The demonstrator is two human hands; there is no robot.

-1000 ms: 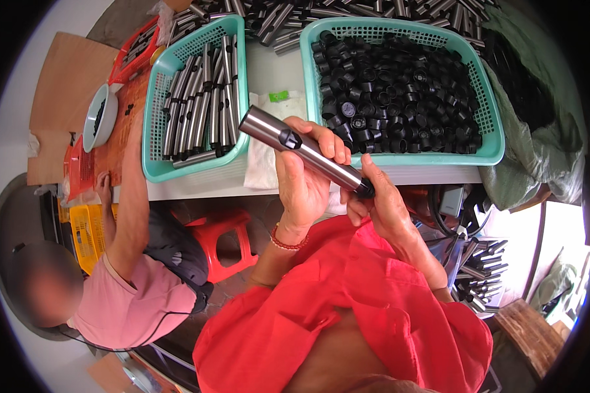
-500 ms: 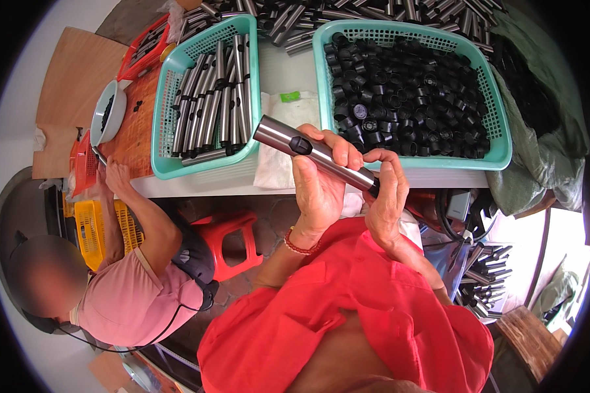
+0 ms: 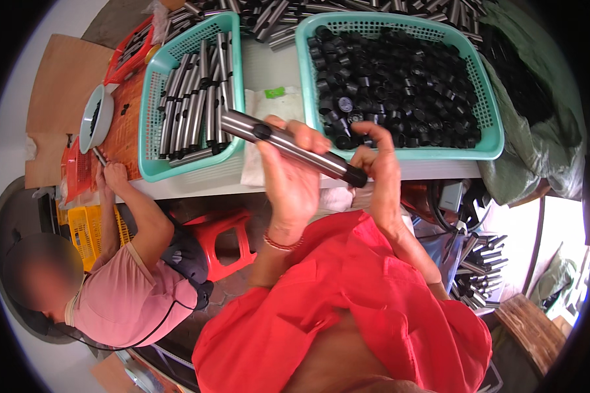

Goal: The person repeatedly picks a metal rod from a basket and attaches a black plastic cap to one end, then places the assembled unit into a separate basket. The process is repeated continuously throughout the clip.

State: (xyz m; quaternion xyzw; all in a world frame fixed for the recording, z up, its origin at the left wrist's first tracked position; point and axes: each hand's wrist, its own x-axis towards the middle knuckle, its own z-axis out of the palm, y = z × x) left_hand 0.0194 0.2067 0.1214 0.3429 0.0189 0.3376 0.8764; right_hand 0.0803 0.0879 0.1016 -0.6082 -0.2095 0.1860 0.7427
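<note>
A brushed metal tube (image 3: 314, 159) with a dark round hole in its side lies slanted in my left hand (image 3: 290, 187), whose thumb and fingers are closed around it. On the tube's lower right end sits a black plastic cap (image 3: 355, 176). Beside that cap is my right hand (image 3: 383, 180), its fingers bent and apart; whether a fingertip touches the cap I cannot tell. Beyond the tube stand a turquoise basket (image 3: 237, 72) of similar metal tubes and a larger turquoise basket (image 3: 498, 134) full of black caps.
A white cloth (image 3: 259, 154) lies between the baskets, and more metal tubes (image 3: 272, 19) are heaped behind them. At the left a co-worker in a pink shirt (image 3: 128, 298) handles a small part by a white bowl (image 3: 105, 124). A red stool (image 3: 226, 245) stands between us.
The tube and my left hand have shifted left in the picture. My right fingers have come off the tube's end, and the black cap there now shows. The whole view has also shifted slightly.
</note>
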